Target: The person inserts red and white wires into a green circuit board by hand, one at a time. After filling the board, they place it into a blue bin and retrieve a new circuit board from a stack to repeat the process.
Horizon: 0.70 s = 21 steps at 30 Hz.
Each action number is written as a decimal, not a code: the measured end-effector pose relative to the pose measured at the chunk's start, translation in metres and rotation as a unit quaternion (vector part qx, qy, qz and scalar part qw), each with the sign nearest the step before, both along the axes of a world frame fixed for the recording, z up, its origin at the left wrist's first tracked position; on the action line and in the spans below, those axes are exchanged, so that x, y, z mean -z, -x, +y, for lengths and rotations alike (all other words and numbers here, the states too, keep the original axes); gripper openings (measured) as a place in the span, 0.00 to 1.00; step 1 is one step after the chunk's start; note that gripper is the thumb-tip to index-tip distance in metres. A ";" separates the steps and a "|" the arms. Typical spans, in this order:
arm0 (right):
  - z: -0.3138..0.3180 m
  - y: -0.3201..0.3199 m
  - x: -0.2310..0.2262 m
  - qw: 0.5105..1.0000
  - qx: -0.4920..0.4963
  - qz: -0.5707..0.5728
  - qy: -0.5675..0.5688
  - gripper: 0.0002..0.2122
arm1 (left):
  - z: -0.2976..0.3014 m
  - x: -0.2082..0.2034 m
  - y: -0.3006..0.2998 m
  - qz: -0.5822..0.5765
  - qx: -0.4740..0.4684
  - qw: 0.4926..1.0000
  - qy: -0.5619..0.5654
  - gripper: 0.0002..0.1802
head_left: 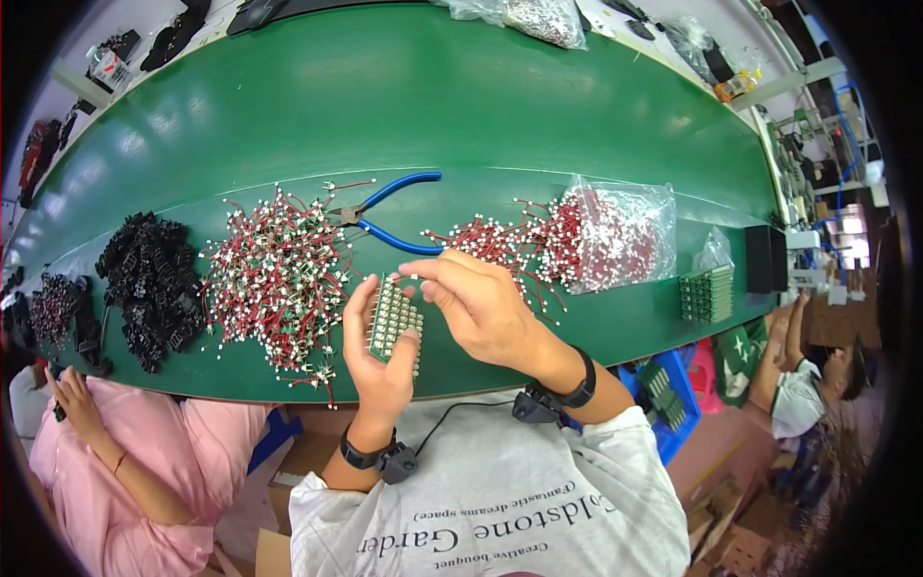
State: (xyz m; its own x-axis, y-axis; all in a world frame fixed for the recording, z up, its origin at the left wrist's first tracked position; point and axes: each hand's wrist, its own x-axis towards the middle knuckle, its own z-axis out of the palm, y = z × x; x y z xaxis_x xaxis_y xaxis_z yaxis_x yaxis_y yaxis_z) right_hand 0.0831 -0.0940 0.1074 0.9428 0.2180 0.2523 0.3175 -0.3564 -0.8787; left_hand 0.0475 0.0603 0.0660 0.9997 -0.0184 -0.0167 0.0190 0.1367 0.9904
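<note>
My left hand [383,383] grips a block of green circuit boards [392,325], a grid of small pale components facing up, with the thumb on its right side. Over the block's upper edge, my right hand [492,313] is closed in a pinch. A tiny white piece shows at its fingertips, too small to name. Left of the block spreads a pile of small boards with red wires and white connectors [274,274]. Behind my hands, blue-handled cutting pliers [399,216] lie with their jaws toward that pile. More red-wired connectors [490,240] lie just beyond my right hand.
A clear plastic bag [625,236] spills wired connectors onto the green table [385,87]. Black plastic parts [149,288] are heaped at left. Stacked green boards [707,293] stand at right beside a black box [765,260]. A blue crate [678,399] sits below the edge. A person in pink [144,471] is at left.
</note>
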 end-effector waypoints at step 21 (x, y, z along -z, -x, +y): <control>0.011 0.008 0.021 0.993 0.056 -0.070 0.080 0.05 | -0.004 0.013 0.005 -0.076 0.007 0.994 -0.074 0.37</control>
State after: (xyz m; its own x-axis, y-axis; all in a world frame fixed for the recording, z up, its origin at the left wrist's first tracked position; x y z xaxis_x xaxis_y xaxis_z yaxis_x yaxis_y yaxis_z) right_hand 0.0750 -0.0830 0.0863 0.9215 0.1609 0.3535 0.3830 -0.5281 -0.7579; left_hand 0.0426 0.0565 0.0527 0.9905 -0.0411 0.1310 -0.1315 -0.0100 0.9913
